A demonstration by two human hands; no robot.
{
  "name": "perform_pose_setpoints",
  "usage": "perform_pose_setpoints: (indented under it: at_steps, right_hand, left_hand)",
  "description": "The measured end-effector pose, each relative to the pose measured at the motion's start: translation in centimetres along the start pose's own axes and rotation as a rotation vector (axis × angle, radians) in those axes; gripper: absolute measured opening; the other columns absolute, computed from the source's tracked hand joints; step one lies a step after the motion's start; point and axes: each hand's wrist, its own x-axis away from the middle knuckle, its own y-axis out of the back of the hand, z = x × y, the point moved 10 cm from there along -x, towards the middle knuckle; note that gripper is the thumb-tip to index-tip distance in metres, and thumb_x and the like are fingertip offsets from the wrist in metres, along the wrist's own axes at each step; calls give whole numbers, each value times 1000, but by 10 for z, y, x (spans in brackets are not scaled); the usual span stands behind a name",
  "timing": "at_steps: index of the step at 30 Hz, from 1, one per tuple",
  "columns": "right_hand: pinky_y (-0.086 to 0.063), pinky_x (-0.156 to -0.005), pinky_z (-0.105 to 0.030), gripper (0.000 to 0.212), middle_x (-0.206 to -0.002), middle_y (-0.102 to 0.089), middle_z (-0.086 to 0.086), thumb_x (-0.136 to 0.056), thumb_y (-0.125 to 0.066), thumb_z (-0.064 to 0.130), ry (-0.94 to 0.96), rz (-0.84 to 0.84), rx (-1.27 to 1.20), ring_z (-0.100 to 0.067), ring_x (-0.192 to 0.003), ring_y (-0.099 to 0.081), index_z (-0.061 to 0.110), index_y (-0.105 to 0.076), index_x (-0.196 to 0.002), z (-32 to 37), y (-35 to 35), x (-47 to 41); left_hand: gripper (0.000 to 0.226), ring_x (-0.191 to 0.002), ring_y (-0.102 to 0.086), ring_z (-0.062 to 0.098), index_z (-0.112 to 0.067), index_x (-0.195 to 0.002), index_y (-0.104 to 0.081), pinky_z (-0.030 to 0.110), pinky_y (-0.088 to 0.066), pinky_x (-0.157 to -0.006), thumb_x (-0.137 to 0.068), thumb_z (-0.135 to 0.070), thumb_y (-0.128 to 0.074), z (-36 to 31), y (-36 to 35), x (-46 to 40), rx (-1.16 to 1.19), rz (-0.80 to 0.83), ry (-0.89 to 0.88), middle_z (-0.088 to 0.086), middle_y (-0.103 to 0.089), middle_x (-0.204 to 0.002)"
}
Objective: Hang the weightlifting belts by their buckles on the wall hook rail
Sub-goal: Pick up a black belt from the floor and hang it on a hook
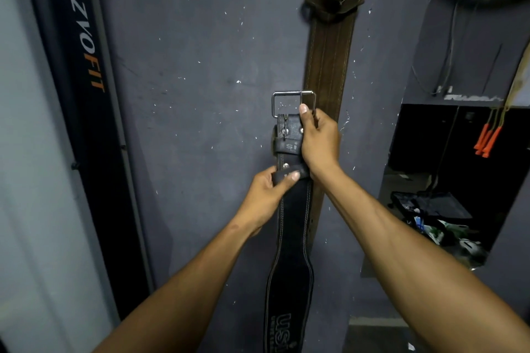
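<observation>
I hold a black leather weightlifting belt (pixel 292 226) upright in front of the grey wall, its silver buckle (pixel 293 103) at the top. My right hand (pixel 319 140) grips the belt just under the buckle, thumb pointing up along the strap. My left hand (pixel 272 192) pinches the belt's leather keeper loop lower down. The rest of the belt hangs down between my forearms. A brown belt (pixel 329 60) hangs on the wall from the top of the frame, directly behind and right of the black one. Its hook at the upper edge is mostly cut off.
A black banner with orange lettering (pixel 86 66) stands along the wall at left. At right an opening shows a dark room with orange-handled ropes (pixel 487 137) hanging and bags and clutter (pixel 436 218) on the floor.
</observation>
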Motion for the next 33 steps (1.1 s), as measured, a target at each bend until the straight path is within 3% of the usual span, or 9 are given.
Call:
perform_pose_setpoints:
  at_steps: [3,9,17,20,23,27,29,31,33]
  right_hand:
    - [-44,-63,-43,53,-66,-50,1,-103,-56,49,-8,-36,-38,-12,-67,-43,6,-51,-73,9,0,-15]
    - [-29,-52,-24,49,-54,-38,16,-102,-58,48,9,-70,-29,0,-52,-32,25,-38,-64,21,4,-47]
    - [-32,-59,-32,49,-61,-37,13,-103,-57,47,19,-105,-26,-7,-62,-34,26,-35,-64,22,15,-62]
    - [-33,-61,-32,45,-63,-39,10,-103,-57,46,32,-99,-44,-9,-64,-37,27,-39,-66,28,14,-68]
    - [-34,-59,-32,49,-60,-40,13,-102,-57,49,36,-108,-26,-7,-61,-37,26,-38,-63,28,15,-73]
    - [-33,-58,-28,49,-58,-39,12,-102,-58,47,54,-102,-6,-1,-55,-35,25,-38,-64,27,12,-74]
    - [-34,-58,-31,46,-60,-43,11,-102,-58,47,53,-91,2,-2,-57,-37,23,-43,-66,23,9,-72]
    - [-36,-59,-33,41,-65,-50,5,-102,-58,47,54,-88,-7,-7,-62,-43,21,-50,-71,22,9,-70]
    - [-36,-59,-32,41,-66,-51,5,-102,-58,47,56,-97,-12,-6,-61,-42,21,-51,-72,25,12,-72]
  left_hand:
    - [32,-116,-71,21,-3,-125,-67,35,-53,-106,-96,-15,-70,40,2,17,-104,52,105,7,-76,-121]
    - [30,-94,-78,11,-15,-117,-71,20,-60,-76,-89,-21,-79,157,23,81,-194,59,444,-7,-82,-99]
    - [29,-102,-73,21,2,-115,-69,20,-57,-86,-87,5,-75,191,58,93,-329,101,540,12,-76,-112]
    - [29,-93,-75,4,-6,-112,-70,14,-55,-83,-86,6,-75,166,39,72,-318,186,504,-6,-80,-101]
    - [22,-96,-73,8,-4,-111,-71,18,-53,-90,-90,-1,-74,115,22,38,-302,243,405,-1,-78,-103]
    - [26,-66,-45,5,-19,-77,-56,24,-37,-69,-94,-5,-69,26,12,-22,-327,186,224,-5,-51,-68]
    - [7,-74,-59,6,-11,-93,-68,26,-50,-80,-95,-4,-68,-24,5,-49,-267,133,122,0,-69,-79]
    - [28,-94,-70,21,3,-123,-67,38,-57,-96,-94,1,-66,-58,2,-72,-186,99,70,20,-74,-110]
    - [37,-96,-71,28,3,-129,-62,42,-59,-95,-93,3,-67,-59,2,-77,-143,100,82,25,-72,-115]
